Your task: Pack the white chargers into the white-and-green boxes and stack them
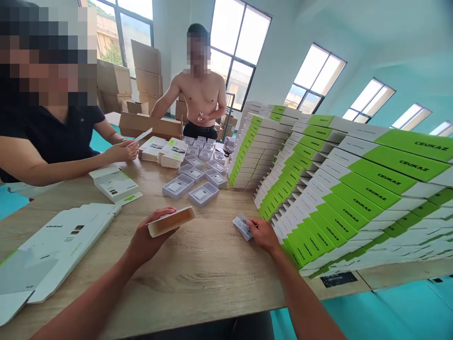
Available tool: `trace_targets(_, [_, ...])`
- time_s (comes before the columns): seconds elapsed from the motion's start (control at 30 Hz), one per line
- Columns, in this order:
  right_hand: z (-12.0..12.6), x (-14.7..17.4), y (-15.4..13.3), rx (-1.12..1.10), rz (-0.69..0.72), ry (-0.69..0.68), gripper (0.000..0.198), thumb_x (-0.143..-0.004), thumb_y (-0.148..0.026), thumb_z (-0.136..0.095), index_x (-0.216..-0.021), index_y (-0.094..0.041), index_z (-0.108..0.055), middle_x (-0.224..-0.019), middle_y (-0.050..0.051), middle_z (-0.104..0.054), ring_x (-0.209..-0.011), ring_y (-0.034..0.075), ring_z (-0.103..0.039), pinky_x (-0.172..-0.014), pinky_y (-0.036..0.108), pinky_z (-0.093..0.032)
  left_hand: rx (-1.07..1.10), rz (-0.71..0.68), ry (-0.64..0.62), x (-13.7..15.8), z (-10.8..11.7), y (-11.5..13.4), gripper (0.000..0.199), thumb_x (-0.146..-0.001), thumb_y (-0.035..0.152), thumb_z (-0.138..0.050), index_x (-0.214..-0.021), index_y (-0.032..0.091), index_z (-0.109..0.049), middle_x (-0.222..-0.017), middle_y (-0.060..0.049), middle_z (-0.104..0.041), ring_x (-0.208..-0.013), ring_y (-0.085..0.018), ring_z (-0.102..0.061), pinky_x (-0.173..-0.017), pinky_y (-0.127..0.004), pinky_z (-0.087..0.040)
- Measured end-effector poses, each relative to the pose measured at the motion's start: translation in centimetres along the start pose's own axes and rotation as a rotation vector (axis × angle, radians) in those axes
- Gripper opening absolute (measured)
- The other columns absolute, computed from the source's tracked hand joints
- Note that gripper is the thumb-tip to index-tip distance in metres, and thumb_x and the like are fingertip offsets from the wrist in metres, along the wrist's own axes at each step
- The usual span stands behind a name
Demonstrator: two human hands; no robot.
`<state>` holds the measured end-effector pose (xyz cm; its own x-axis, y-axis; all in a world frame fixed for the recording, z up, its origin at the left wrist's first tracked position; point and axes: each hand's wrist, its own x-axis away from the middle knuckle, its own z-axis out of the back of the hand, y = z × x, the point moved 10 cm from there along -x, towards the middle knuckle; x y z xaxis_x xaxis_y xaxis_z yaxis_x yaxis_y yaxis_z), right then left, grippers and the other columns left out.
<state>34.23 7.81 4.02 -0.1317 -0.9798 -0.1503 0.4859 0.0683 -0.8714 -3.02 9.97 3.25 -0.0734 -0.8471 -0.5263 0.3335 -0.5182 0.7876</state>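
My left hand is wrapped round a small cardboard box, whose open end faces me and shows its brown inside. Over on the right, my right hand pinches a small printed leaflet just above the wooden table, close to the stacked boxes. Beyond both hands lie several clear plastic trays, each with a white item inside. Flattened white cartons overlap in a pile at the left of my left hand.
Tall stacks of white and green boxes line the table's right side. A partly folded carton and piled cartons lie at the left. One co-worker sits left, holding a white sheet; another stands behind the table.
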Motion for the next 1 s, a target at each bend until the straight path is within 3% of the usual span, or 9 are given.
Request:
trace_targets(0.13, [-4.0,2.3,-4.3,-0.235,-0.11,-0.168,0.047,-0.087,-0.064,-0.062,-0.081,-0.018,-0.068,-0.057,-0.002,-0.062,-0.042,0.011,-0.048,-0.039,0.021,-0.032,0.086,-0.021,-0.02,-0.1,-0.1,0.9,0.035,-0.086,0.032,-0.075,-0.118,0.021,-0.066,-0.126,-0.011,-0.071,-0.121,-0.029,-0.066,-0.105,-0.046,-0.052])
trace_targets(0.3, [-13.2,5.1,-9.1,-0.653,-0.481,-0.552,0.046,-0.065,-0.051,-0.09,-0.069,-0.012,-0.065,-0.051,-0.003,-0.059,-0.033,0.002,-0.04,-0.029,0.014,-0.022,0.089,-0.018,-0.01,-0.1,-0.4,0.7,0.036,-0.081,0.022,-0.072,-0.116,0.022,-0.067,-0.124,-0.012,-0.071,-0.118,-0.027,-0.066,-0.105,-0.043,-0.051])
trace_targets(0.43, [-16.3,4.9,-10.0,-0.697,-0.5,-0.6,0.043,-0.075,-0.049,-0.083,-0.087,-0.01,-0.071,-0.072,0.006,-0.073,-0.052,0.008,-0.064,-0.046,0.014,-0.049,0.097,0.015,0.014,-0.1,-0.3,-0.1,0.035,-0.077,0.021,-0.071,-0.113,0.023,-0.07,-0.122,-0.01,-0.071,-0.119,-0.027,-0.065,-0.107,-0.044,-0.049])
trace_targets(0.5, [-16.3,3.4,-9.3,-0.493,-0.323,-0.588,0.047,-0.091,-0.055,-0.062,-0.106,-0.011,-0.071,-0.095,0.014,-0.078,-0.074,0.015,-0.075,-0.066,0.023,-0.06,0.102,0.056,0.044,-0.1,0.1,-0.7,0.034,-0.078,0.022,-0.071,-0.112,0.023,-0.069,-0.121,-0.009,-0.072,-0.117,-0.027,-0.066,-0.106,-0.044,-0.049])
trace_targets(0.6, [-15.5,-1.0,-7.5,0.056,-0.037,-0.469,0.05,-0.103,-0.05,-0.039,-0.125,-0.014,-0.065,-0.115,0.019,-0.075,-0.097,0.025,-0.075,-0.085,0.039,-0.06,0.115,0.129,0.099,-0.2,0.8,-1.5,0.033,-0.083,0.028,-0.071,-0.115,0.023,-0.066,-0.114,-0.007,-0.074,-0.106,-0.025,-0.07,-0.095,-0.039,-0.055])
trace_targets(0.67, [-15.4,-4.8,-6.6,0.286,0.041,-0.391,0.042,-0.1,-0.037,-0.048,-0.134,-0.017,-0.061,-0.134,0.019,-0.066,-0.126,0.03,-0.063,-0.105,0.047,-0.049,0.129,0.158,0.131,-0.3,1.3,-1.8,0.034,-0.084,0.032,-0.072,-0.117,0.023,-0.065,-0.11,-0.005,-0.075,-0.099,-0.024,-0.072,-0.087,-0.035,-0.058])
trace_targets(0.77, [-16.3,-8.9,-6.2,0.524,0.1,-0.375,0.056,-0.086,-0.018,-0.064,-0.141,-0.02,-0.058,-0.153,0.018,-0.051,-0.151,0.034,-0.034,-0.121,0.054,-0.025,0.145,0.159,0.18,-0.5,2.2,-1.9,0.035,-0.084,0.033,-0.074,-0.116,0.024,-0.065,-0.108,-0.004,-0.076,-0.097,-0.023,-0.072,-0.084,-0.034,-0.059])
trace_targets(0.9, [-17.5,-8.2,-6.2,0.758,0.185,-0.43,0.052,-0.084,-0.021,-0.068,-0.135,-0.025,-0.065,-0.142,0.017,-0.06,-0.144,0.036,-0.042,-0.118,0.057,-0.026,0.157,0.105,0.233,-0.7,3.4,-1.8,0.035,-0.083,0.03,-0.075,-0.116,0.023,-0.067,-0.115,-0.006,-0.075,-0.107,-0.026,-0.071,-0.094,-0.038,-0.057])
trace_targets(1.0, [-17.4,-4.6,-5.5,0.844,0.238,-0.432,0.044,-0.082,-0.037,-0.075,-0.126,-0.035,-0.07,-0.157,0.01,-0.044,-0.151,0.04,-0.027,-0.118,0.062,-0.023,0.162,0.039,0.239,-0.8,3.9,-1.1,0.038,-0.081,0.026,-0.076,-0.118,0.023,-0.068,-0.124,-0.009,-0.072,-0.117,-0.028,-0.068,-0.103,-0.041,-0.053])
